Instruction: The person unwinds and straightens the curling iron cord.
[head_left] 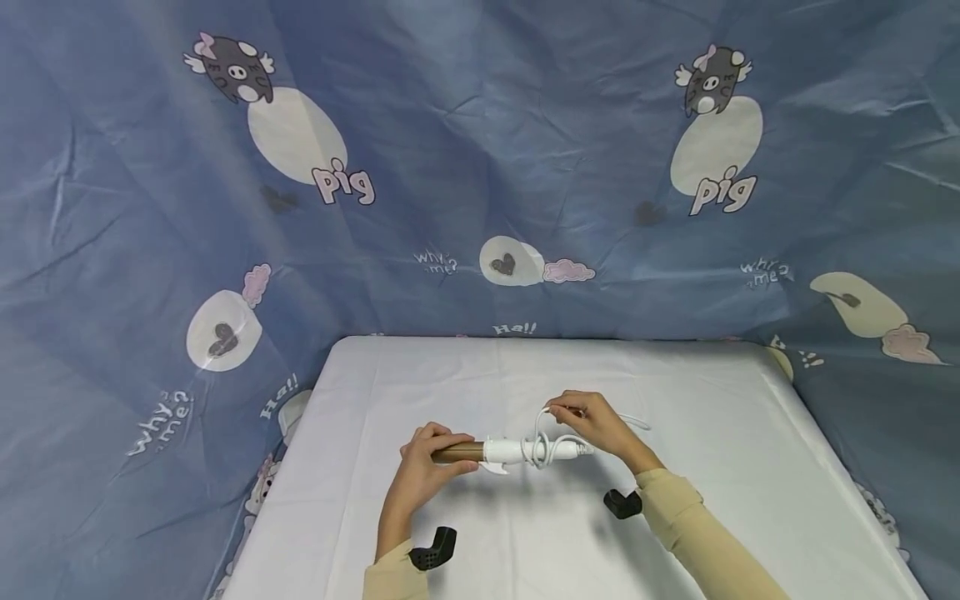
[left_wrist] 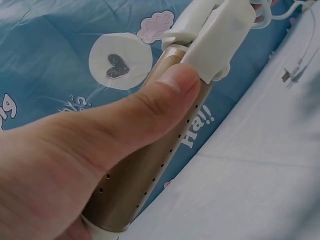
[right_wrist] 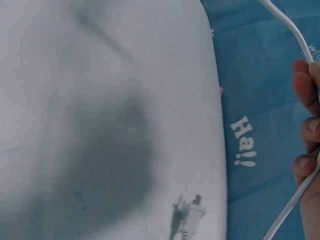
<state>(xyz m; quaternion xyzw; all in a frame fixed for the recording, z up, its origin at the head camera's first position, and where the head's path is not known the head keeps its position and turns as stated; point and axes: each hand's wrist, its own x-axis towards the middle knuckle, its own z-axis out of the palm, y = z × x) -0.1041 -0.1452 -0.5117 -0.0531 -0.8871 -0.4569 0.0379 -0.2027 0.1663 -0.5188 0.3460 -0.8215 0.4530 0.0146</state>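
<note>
A curling iron is held level above the white tabletop, its brown barrel [head_left: 459, 452] to the left and its white handle [head_left: 566, 451] to the right. My left hand [head_left: 423, 467] grips the barrel, the thumb lying along it close to the white clamp lever [left_wrist: 220, 37]. Rows of small holes run down the barrel. White cord [right_wrist: 292, 27] is looped around the handle. My right hand [head_left: 592, 421], above and right of the handle, pinches the cord between thumb and fingers. In the right wrist view only the fingertips [right_wrist: 306, 90] show, at the right edge.
The cord's two-pin plug [right_wrist: 192, 215] lies on the white-covered table [head_left: 420, 375] near its far edge. Blue printed fabric [head_left: 420, 183] hangs behind and at both sides. A black wrist camera [head_left: 622, 503] shows by the right sleeve, another [head_left: 435, 550] by the left.
</note>
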